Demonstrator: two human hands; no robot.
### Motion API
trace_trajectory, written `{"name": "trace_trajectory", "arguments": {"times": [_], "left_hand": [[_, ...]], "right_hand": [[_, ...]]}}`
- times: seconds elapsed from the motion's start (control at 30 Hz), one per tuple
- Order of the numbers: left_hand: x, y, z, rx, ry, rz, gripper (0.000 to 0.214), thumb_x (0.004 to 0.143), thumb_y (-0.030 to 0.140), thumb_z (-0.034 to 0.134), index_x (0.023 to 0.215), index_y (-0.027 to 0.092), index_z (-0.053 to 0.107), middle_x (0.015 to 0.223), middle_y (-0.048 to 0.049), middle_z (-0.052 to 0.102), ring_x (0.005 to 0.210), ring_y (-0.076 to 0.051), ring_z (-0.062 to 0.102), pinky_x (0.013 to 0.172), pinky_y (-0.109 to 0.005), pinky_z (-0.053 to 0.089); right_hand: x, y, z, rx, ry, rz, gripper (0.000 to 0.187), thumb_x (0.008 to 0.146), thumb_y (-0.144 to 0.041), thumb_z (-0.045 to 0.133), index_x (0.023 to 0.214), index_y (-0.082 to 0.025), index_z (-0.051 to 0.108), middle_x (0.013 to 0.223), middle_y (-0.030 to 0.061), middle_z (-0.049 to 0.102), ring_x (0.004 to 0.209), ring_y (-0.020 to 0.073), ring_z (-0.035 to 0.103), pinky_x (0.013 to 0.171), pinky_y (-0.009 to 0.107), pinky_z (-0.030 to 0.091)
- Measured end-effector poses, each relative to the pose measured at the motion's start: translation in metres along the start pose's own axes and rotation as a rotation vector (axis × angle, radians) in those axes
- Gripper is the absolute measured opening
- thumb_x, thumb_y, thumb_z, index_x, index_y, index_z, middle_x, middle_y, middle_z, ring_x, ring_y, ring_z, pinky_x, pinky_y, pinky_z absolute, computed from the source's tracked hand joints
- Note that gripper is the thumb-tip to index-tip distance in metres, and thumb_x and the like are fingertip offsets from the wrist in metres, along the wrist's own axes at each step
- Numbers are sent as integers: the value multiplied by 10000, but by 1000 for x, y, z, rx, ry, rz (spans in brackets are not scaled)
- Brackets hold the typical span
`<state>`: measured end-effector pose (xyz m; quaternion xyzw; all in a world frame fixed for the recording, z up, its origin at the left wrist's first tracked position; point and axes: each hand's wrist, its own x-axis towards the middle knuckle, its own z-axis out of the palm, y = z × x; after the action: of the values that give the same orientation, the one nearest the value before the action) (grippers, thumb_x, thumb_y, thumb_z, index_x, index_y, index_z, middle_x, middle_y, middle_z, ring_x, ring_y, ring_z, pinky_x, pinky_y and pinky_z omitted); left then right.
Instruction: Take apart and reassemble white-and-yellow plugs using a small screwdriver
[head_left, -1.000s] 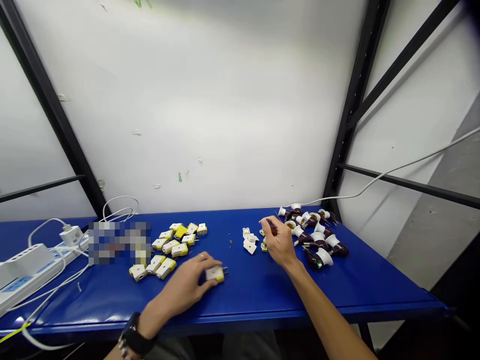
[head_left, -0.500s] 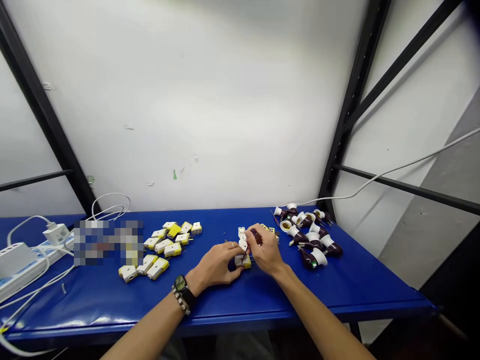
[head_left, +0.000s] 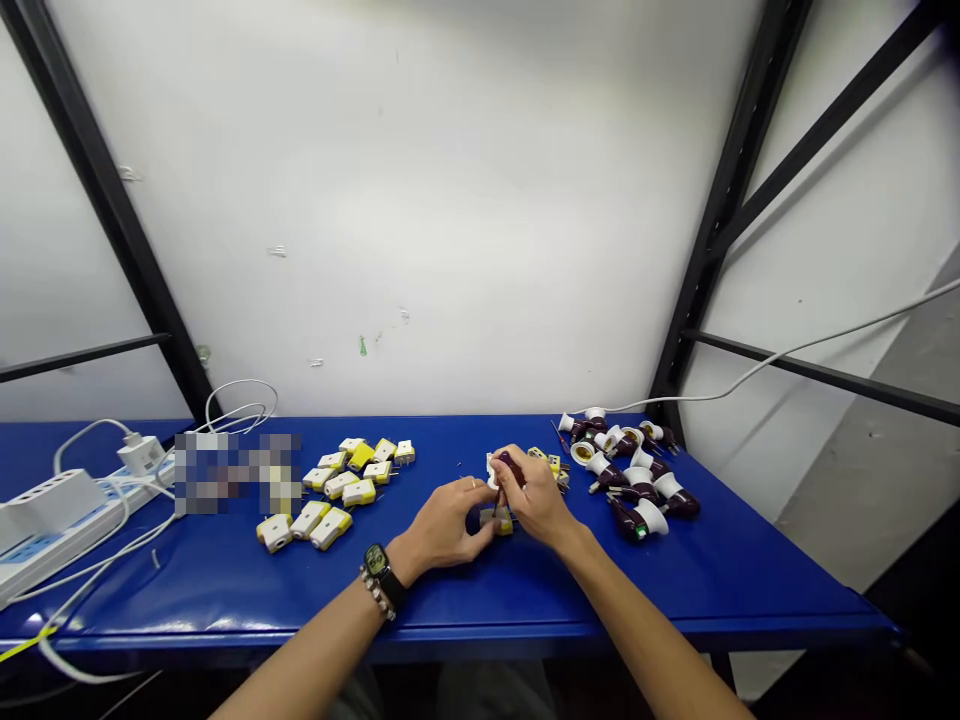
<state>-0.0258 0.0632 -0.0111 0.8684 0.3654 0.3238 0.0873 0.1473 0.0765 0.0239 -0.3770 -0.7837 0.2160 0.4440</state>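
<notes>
At the middle of the blue surface (head_left: 225, 610), the person's two hands meet over a white-and-yellow electrical plug (head_left: 499, 521), held just above or against the surface; the hands hide much of it. The left hand (head_left: 446, 527) is closed around the plug's left side, its fingertips (head_left: 484, 522) pressed to the casing. The right hand (head_left: 534, 497) is curled tightly around a dark red screwdriver (head_left: 511, 467), just above the plug, with the tip hidden by the fingers. A watch (head_left: 376, 561) and a beaded bracelet (head_left: 375, 592) circle the left wrist.

Just far of the hands lie small white plug parts (head_left: 492, 468) and a few yellow-marked plugs (head_left: 544, 461). To the left, finished-looking plugs (head_left: 352, 470) lie in a loose cluster, with three more (head_left: 300, 525) nearer. On the right, white-and-brown lamp holders (head_left: 637, 480) are heaped together. Further left, a patch is blurred too much to read, and beyond it a white power strip (head_left: 52, 505) sits at the surface's left end with white cable (head_left: 232, 410) looping behind. A black steel shelf upright (head_left: 727, 200) stands at the far right corner.
</notes>
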Motion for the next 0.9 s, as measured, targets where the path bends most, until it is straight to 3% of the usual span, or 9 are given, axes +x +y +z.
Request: {"name": "trace_trajectory", "arguments": {"times": [0.13,0.33,0.7,0.8,0.9], "left_hand": [[4,2,6,-178,73,-62,185,943,172,494,949,205,676,871,-32,739,779,-174,670,751,-267,486],[6,-2,11,-258,94,-101,194,954,198,522,912,194,712,837,-21,760,716,-158,663,705,-244,474],[7,-8,11,-273,49,-171,198,951,237,545,863,194,716,817,-17,754,721,-165,665,716,-237,490],[6,-8,10,-259,38,-164,186,948,218,549,891,203,726,856,-21,771,766,-177,693,738,-236,494],[5,-7,10,-251,26,-170,183,941,211,555,905,214,734,893,-25,784,806,-191,711,751,-240,499]], "right_hand": [[0,2,0,8,5,8,267,1007,-411,415,927,-233,598,658,-1,638,599,173,622,614,272,490],[-3,6,2,-27,94,-47,265,991,-378,458,1033,-204,654,748,32,679,629,178,644,635,283,505],[2,10,2,184,-10,30,369,1001,-386,453,1259,-174,611,793,16,683,562,133,645,570,251,540],[-1,11,5,138,147,3,334,925,-416,612,1149,-175,669,804,32,704,565,144,651,543,252,530],[-2,10,6,90,261,-28,226,910,-404,638,930,-188,702,696,22,686,539,147,627,527,251,506]]}}
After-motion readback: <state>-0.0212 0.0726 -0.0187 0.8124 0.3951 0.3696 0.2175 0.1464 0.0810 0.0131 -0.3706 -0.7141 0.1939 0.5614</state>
